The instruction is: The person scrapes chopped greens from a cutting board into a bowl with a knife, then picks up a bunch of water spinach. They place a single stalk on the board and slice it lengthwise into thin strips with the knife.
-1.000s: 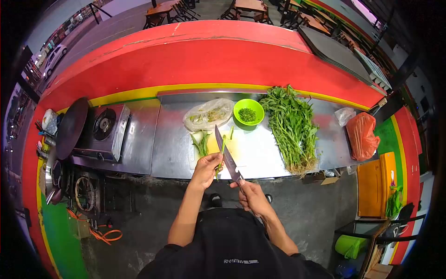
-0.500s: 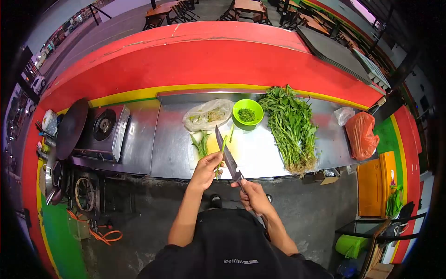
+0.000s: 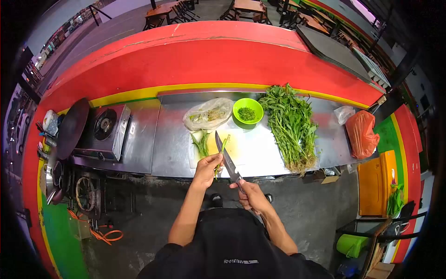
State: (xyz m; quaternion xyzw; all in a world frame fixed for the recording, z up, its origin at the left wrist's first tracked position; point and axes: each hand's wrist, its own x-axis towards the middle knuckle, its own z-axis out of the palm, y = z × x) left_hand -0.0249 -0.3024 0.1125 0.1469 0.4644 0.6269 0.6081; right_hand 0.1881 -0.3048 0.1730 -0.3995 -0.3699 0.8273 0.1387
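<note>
My left hand (image 3: 206,170) holds a thin green stalk (image 3: 225,143) upright over the near edge of the cutting board (image 3: 238,153). In my right hand (image 3: 251,195) is the handle of a large knife (image 3: 229,162), its blade pointing away beside the stalk. Cut greens (image 3: 201,143) lie on the board's left part. Behind the board are a clear plastic bag (image 3: 208,114) with plant scraps and a green bowl (image 3: 248,112) with chopped greens inside. A big leafy bunch (image 3: 291,128) with roots lies to the right.
A gas stove (image 3: 103,131) and a dark round pan (image 3: 73,128) stand at the left of the steel counter (image 3: 174,158). A red plastic bag (image 3: 361,135) sits at its right end. The red wall (image 3: 200,63) runs along the back.
The green stalk between my hands looks shorter above the left fingers, and a piece seen on the board behind it no longer shows. Both hands have barely moved.
</note>
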